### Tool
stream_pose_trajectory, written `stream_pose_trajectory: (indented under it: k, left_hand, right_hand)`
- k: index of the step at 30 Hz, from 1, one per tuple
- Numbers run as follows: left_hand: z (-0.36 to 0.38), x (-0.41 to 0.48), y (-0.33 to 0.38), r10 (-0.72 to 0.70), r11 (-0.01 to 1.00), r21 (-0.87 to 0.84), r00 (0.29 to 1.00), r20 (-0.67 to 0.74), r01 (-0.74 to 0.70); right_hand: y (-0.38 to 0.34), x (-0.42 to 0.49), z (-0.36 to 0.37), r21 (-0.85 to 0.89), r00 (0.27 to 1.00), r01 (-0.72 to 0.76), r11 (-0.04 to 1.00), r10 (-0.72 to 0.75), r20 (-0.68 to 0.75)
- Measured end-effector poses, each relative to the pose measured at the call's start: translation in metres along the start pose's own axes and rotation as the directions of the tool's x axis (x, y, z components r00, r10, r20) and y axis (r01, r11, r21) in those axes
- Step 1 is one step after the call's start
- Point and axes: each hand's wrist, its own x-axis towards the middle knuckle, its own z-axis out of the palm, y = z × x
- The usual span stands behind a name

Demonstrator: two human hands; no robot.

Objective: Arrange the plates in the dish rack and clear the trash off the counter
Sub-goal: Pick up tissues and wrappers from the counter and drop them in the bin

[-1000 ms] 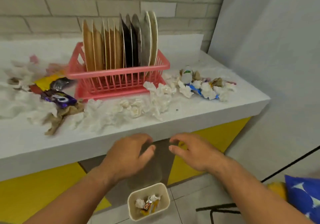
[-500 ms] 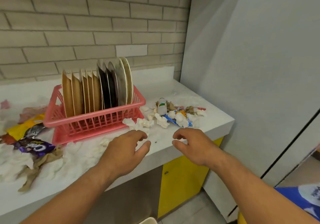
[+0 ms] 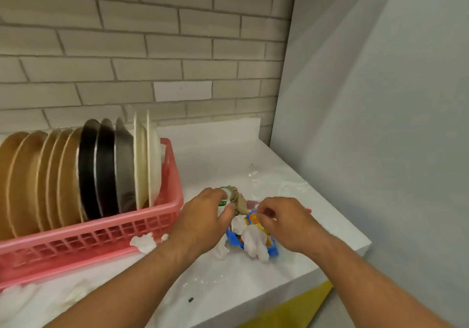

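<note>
head view: left grip (image 3: 203, 218) curled round a small white bottle (image 3: 224, 202) with green label; right grip (image 3: 281, 223) pinched on the top edge of a glossy blue and orange wrapper (image 3: 273, 250). between the two, crumpled white tissue (image 3: 251, 241) and creased brown paper (image 3: 239, 200), all on the white surface (image 3: 228, 155). just left, pink plastic lattice dish rack (image 3: 101, 236) with upright round plates (image 3: 96, 170): tan, black, grey, white.

a: how do the plates (image 3: 76, 175) stand?
b: on edge in the pink dish rack (image 3: 101, 236) - tan ones at the left, then two black, one grey, two white.
a: and the trash (image 3: 251, 239)?
b: heaped on the white counter (image 3: 228, 155) just right of the rack - crumpled tissue (image 3: 144, 242), a blue and orange wrapper (image 3: 272, 250), brown paper (image 3: 239, 202), a small white bottle (image 3: 224, 202).
</note>
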Motion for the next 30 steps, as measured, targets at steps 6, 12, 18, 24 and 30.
stream_pose_trajectory:
  k: [6,12,18,24,30]
  left_hand:
    - [0.033,0.069,0.009,-0.292,0.936,0.224,0.954,0.065,0.271]
    - [0.058,0.089,0.000,-0.459,0.861,0.354,0.858,0.231,0.365]
    - [0.061,0.090,-0.007,-0.430,0.879,0.306,0.884,0.181,0.365]
    - [0.049,0.100,-0.006,-0.337,0.914,0.261,0.940,0.060,0.311]
    - [0.034,0.106,-0.015,-0.343,0.924,0.175,0.939,-0.018,0.340]
  right_hand:
    - [0.048,0.052,-0.008,-0.128,0.998,-0.026,0.991,0.034,0.059]
    - [0.091,0.108,-0.016,-0.185,0.994,-0.074,0.980,0.087,0.066]
    - [0.121,0.146,0.002,-0.206,0.938,-0.192,0.959,0.242,0.250]
    - [0.125,0.161,0.033,-0.360,0.916,-0.217,0.908,0.316,0.246]
    - [0.119,0.168,0.042,-0.291,0.982,-0.090,0.952,0.134,0.132]
